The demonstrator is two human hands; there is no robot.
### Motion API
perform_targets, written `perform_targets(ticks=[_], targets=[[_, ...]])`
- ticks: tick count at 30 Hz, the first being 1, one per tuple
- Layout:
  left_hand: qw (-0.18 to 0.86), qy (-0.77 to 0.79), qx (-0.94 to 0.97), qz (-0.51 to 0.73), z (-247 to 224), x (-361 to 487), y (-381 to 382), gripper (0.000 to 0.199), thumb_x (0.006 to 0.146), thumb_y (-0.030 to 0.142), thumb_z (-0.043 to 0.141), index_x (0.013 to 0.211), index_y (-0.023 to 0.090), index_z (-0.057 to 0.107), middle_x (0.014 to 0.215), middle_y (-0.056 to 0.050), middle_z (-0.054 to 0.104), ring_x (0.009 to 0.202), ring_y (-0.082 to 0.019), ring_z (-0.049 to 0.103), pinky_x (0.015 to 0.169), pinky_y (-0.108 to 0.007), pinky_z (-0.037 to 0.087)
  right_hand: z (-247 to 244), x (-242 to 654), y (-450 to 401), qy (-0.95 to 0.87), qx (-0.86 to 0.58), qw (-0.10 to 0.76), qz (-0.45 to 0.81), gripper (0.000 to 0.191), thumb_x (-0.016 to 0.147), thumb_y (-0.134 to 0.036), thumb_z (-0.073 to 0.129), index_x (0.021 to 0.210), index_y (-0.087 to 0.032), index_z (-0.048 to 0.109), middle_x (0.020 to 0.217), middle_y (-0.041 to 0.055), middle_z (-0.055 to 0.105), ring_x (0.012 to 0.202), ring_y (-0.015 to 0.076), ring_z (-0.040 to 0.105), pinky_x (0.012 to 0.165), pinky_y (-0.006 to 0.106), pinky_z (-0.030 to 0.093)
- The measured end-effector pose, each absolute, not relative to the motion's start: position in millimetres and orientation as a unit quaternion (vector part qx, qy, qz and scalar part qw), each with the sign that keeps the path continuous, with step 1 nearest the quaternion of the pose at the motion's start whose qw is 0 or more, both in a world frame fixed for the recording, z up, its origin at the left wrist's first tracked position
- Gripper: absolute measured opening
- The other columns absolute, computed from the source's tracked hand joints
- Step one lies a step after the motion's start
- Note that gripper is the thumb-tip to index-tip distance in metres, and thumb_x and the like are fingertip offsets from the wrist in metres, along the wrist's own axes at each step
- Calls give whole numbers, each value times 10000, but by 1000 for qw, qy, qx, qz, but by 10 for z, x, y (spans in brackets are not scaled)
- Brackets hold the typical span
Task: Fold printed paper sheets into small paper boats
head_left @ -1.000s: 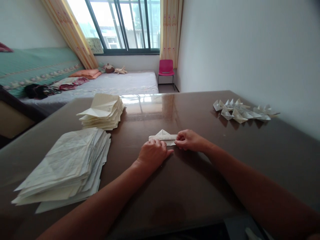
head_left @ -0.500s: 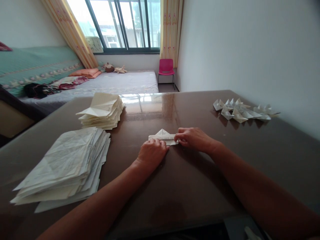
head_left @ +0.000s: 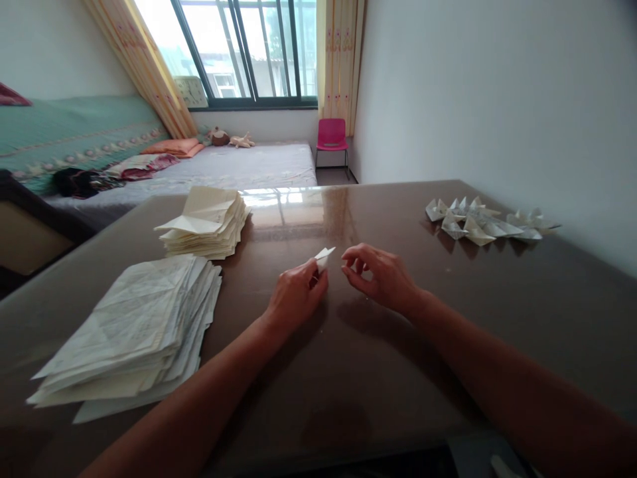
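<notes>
A small folded piece of paper (head_left: 324, 256) is pinched in my left hand (head_left: 297, 289), just above the middle of the brown table. Its pointed end sticks out past my fingertips, while the rest is hidden by the hand. To the right of it, a short gap away, my right hand (head_left: 381, 275) hovers with curved fingers apart and nothing between them.
At the left lie a large stack of creased sheets (head_left: 134, 318) and, behind it, a stack of cream folded paper (head_left: 206, 226). Several folded paper boats (head_left: 478, 219) cluster at the far right of the glossy table (head_left: 318, 372). Beyond are a bed (head_left: 269, 162) and a pink chair (head_left: 332, 135).
The folded paper, flat on the table before under both hands, is now lifted and turned edge-on in my left hand. My right hand has let go of it and opened.
</notes>
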State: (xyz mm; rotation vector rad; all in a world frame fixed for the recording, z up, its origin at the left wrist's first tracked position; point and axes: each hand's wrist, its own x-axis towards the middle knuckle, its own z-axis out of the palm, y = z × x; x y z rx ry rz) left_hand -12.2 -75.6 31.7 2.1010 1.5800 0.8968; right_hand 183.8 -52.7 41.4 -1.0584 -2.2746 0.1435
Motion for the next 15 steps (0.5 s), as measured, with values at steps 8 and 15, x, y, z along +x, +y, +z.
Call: perform_targets(ticks=[8,15], targets=[[605,411,426,533,307,5,-812,386,775,376,691,1050,123,598,917,-70,720,772,-164,698,706,-262,575,434,1807,-532,-905,-356,224,-64,511,850,-404,588,1289,-169,472,1348,145,507,1267,293,385,1031,427,256],[665,497,484,276,235,-204,-742,442,794,566,597,840,127,573,766,-93,709,593,-150,676,518,-224,512,309,1939,-353,-896,-407,171,-32,332,940,-180,422,1225,-232,585,1271,65,603,1118,206,509,897,321,366]])
